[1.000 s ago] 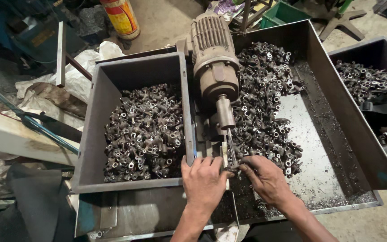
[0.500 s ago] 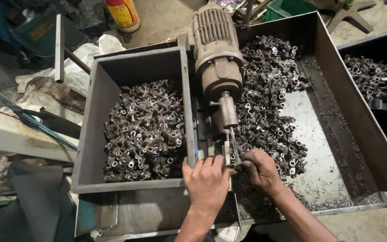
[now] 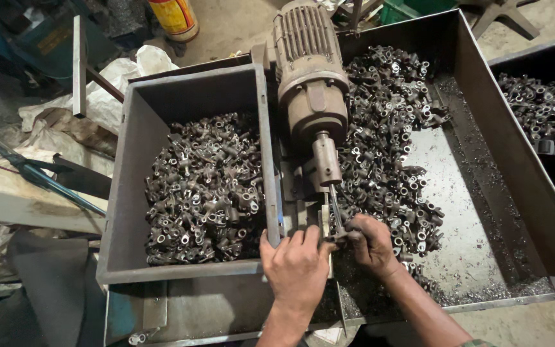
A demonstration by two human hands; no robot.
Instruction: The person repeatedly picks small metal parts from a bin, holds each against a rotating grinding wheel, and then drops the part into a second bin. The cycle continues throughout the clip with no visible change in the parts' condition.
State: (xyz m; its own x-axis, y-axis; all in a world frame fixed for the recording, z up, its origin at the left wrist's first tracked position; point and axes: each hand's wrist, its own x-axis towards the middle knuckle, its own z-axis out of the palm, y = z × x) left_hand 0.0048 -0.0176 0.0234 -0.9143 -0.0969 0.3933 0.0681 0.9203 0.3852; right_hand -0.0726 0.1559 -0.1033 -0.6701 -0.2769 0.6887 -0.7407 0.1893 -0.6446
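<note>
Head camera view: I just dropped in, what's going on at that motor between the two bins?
A person works at the tip of a motor-driven spindle between two metal bins. The right hand pinches a small metal fitting at the thin tool under the spindle, and the left hand rests beside it on the corner of the left bin, which is heaped with similar fittings. The right tray holds a looser pile plus metal shavings.

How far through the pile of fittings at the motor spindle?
Done, apparently: the grey bin on the left holds a heap of small metal fittings. In hand: right hand holds one fitting at the spindle tip; left hand rests beside it. Left: a large loose pile in the right tray.
</note>
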